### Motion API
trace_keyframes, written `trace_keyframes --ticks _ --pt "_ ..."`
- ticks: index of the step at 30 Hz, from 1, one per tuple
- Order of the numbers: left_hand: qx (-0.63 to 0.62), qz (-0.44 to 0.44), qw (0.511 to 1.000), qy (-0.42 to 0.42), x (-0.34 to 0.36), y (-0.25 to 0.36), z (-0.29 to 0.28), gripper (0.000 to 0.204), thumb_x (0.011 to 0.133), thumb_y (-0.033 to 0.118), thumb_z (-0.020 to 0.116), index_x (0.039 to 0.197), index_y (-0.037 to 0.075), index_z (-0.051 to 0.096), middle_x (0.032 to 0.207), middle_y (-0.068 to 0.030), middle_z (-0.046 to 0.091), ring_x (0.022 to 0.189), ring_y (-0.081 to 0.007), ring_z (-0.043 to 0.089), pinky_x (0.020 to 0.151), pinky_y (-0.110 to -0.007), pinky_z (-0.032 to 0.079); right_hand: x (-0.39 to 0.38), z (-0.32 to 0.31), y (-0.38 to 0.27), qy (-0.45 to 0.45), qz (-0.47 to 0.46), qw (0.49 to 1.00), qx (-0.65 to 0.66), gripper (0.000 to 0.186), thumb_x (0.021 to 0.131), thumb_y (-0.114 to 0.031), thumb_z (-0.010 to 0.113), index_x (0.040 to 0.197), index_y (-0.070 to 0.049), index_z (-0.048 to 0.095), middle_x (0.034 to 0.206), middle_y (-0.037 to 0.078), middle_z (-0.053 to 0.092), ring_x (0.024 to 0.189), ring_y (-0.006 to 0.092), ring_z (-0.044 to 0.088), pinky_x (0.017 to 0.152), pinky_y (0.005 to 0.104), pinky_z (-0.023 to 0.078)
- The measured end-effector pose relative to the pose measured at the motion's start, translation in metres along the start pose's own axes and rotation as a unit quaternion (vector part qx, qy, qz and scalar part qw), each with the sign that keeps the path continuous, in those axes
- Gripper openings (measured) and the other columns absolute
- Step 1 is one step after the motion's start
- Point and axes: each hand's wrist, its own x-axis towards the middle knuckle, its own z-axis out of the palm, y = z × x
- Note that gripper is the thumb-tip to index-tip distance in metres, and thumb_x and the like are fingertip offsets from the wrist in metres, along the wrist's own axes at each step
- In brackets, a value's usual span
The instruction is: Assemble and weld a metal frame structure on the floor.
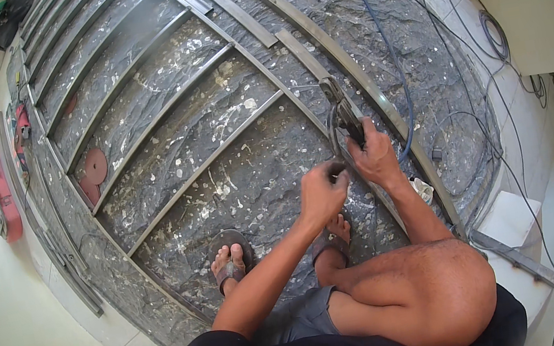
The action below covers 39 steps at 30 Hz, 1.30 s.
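My right hand [378,156] is wrapped around the black handle of a welding electrode holder [343,107]. A thin rod [304,86] sticks out leftward from its jaws, over the side rail of a metal frame [255,66]. My left hand [324,193] is close by, left of the right hand and by the frame's near right rail. Its fingers are curled in toward the thumb, and whatever they may hold is hidden. The frame of square steel tubes, with several crossbars, lies flat on a grey, paint-spotted sheet [216,161].
Long loose steel bars [338,56] lie right of the frame. A blue cable [402,79] and black cables [496,37] trail across the right side. Reddish discs [95,166] rest at the frame's left. A red tool case [0,194] stands by the left wall.
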Motion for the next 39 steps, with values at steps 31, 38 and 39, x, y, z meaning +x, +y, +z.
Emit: trace_keyframes --ticks 31,38,39 --pt "0.404 0.089 0.886 0.209 0.044 -0.097 -0.184 0.023 0.078 0.01 0.07 0.1 0.005 0.069 0.093 -0.015 0.068 0.089 -0.0354 0.063 0.081 -0.043 0.05 0.014 0.019 0.005 -0.003 -0.038 0.997 -0.061 0.032 0.085 -0.013 0.064 0.111 0.001 0.051 0.074 0.029 0.063 0.073 0.0489 0.062 0.062 0.0545 0.049" --pt "0.405 0.1 0.886 0.204 0.044 -0.097 -0.184 0.022 0.078 0.009 0.067 0.1 0.005 0.069 0.092 -0.0147 0.067 0.089 -0.0346 0.063 0.082 -0.044 0.049 0.014 0.024 0.011 0.004 -0.042 0.997 -0.058 0.031 0.084 -0.013 0.064 0.108 0.001 0.051 0.074 0.03 0.062 0.072 0.0498 0.061 0.061 0.0551 0.048" --pt "0.405 0.1 0.886 0.204 0.044 -0.097 -0.184 0.022 0.078 0.009 0.067 0.1 0.005 0.069 0.092 -0.0147 0.067 0.089 -0.0346 0.063 0.082 -0.044 0.049 0.014 0.024 0.011 0.004 -0.041 0.997 -0.058 0.031 0.084 -0.013 0.064 0.108 0.001 0.051 0.074 0.03 0.062 0.072 0.0498 0.061 0.061 0.0551 0.048"
